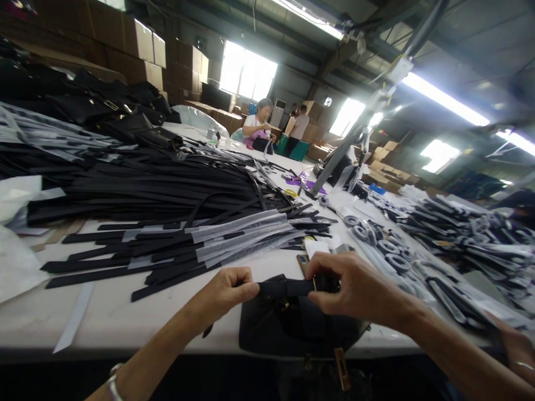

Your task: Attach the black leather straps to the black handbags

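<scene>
My left hand (223, 295) is closed in a pinch on one end of a black strap (286, 287). My right hand (351, 287) is closed on the strap's other end, near a dark buckle-like piece. The strap is stretched level between them, just above a black bag (292, 328) that lies at the near edge of the white table (108, 317). A brass-coloured fitting shows on the bag under the strap.
A big heap of black straps (167, 223), some in clear sleeves, covers the table's left and middle. Coiled straps and wrapped pieces (451, 239) lie on the right. Two people (259, 125) are at the far end, with cardboard boxes (142, 50) behind. Another person's hand (518, 351) is at lower right.
</scene>
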Motion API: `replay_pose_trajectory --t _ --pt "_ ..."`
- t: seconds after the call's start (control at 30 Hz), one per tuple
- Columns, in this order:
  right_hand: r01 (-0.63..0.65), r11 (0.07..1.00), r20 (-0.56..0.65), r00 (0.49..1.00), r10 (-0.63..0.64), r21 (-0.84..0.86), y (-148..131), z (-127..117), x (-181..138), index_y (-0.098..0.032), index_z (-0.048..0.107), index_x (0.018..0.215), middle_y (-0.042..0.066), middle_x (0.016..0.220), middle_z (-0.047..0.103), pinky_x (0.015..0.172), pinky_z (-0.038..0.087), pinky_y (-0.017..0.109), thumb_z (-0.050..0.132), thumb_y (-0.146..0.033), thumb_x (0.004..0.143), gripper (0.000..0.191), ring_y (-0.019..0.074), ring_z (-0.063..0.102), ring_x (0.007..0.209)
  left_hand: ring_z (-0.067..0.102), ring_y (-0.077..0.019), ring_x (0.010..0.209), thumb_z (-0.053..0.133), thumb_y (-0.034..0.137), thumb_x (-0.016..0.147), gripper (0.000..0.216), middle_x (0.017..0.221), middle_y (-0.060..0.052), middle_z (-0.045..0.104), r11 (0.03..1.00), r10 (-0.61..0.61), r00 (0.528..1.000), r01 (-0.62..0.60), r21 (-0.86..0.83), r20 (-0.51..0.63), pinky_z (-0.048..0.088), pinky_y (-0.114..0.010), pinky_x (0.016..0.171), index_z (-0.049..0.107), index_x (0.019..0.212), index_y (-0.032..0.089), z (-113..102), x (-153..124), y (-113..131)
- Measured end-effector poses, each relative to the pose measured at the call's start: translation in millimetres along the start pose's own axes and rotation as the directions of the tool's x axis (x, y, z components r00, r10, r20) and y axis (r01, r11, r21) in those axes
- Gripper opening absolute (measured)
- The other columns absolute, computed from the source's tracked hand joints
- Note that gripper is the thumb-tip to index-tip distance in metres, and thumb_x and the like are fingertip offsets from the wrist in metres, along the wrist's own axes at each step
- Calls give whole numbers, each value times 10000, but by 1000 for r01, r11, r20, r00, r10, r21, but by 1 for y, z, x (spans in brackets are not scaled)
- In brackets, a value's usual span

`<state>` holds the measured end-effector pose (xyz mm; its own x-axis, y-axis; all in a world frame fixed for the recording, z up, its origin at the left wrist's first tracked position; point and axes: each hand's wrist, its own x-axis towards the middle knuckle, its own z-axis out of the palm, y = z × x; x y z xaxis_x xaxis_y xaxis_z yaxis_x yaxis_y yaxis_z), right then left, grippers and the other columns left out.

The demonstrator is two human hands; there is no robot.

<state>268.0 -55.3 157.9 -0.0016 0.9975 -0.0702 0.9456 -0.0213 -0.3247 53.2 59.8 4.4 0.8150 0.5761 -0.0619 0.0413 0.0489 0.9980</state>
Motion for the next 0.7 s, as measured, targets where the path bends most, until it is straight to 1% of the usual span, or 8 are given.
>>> replay_pose_trajectory --t 0.1,0.17,0.3,0.4,0.5,0.6,0.67,0.7 --pt "-16 998 -4 1000 16 59 12 4 2 -224 653 753 -66 578 557 506 355 227 688 -211 675 86 114 487 538 143 -56 384 594 667 734 500 444 128 233 989 -101 995 100 -110 2 84 -215 384 388 646 219 -7 -4 -21" --pt "-25 992 6 1000 25 124 18 3 5 -216 667 783 -48 638 597 526 380 229 684 -213 681 103 128 524 586 150 -56 391 561 688 751 509 440 127 236 989 -102 995 102 -103 -1 89 -210 393 410 653 211 -8 -7 -26" --pt "-54 980 97 995 36 193 23 -8 11 -203 684 859 -17 739 645 580 432 233 673 -239 715 149 153 578 669 275 -65 472 540 558 840 413 531 84 381 999 -38 999 39 -20 28 208 -191 456 493 700 172 -9 -11 -20" --pt "-61 992 162 986 42 114 28 -14 14 -213 685 848 -21 730 647 601 448 234 650 -234 739 116 156 586 675 411 -87 536 567 439 841 285 607 54 495 998 -62 992 62 -1 108 320 -202 531 553 790 159 -13 -14 -22" --pt "-46 999 169 984 50 -30 33 -12 15 -251 695 861 -17 799 687 694 486 272 635 -226 756 123 188 632 751 494 -114 610 570 343 834 188 647 42 546 997 -76 991 73 34 107 383 -228 618 583 798 159 -14 -17 -31" --pt "69 984 83 995 -55 -167 23 -2 15 -288 695 1008 22 1044 707 889 483 388 663 -265 770 241 265 641 981 554 -137 714 582 298 824 135 735 22 611 1000 -30 995 29 7 99 426 -245 710 606 837 165 -9 -18 -32" --pt "168 961 -72 980 -188 -219 2 7 12 -267 676 1076 62 1141 680 961 452 437 654 -276 800 278 287 611 1076 577 -142 735 575 324 841 178 762 4 630 996 1 993 10 -91 114 448 -258 732 605 900 159 -2 -13 -28" --pt "207 953 -155 957 -245 -223 -11 11 10 -248 676 1062 77 1134 680 955 462 422 633 -266 823 243 276 616 1068 580 -138 718 577 344 844 202 752 0 627 989 9 994 8 -149 112 457 -261 723 597 908 153 1 -10 -25"
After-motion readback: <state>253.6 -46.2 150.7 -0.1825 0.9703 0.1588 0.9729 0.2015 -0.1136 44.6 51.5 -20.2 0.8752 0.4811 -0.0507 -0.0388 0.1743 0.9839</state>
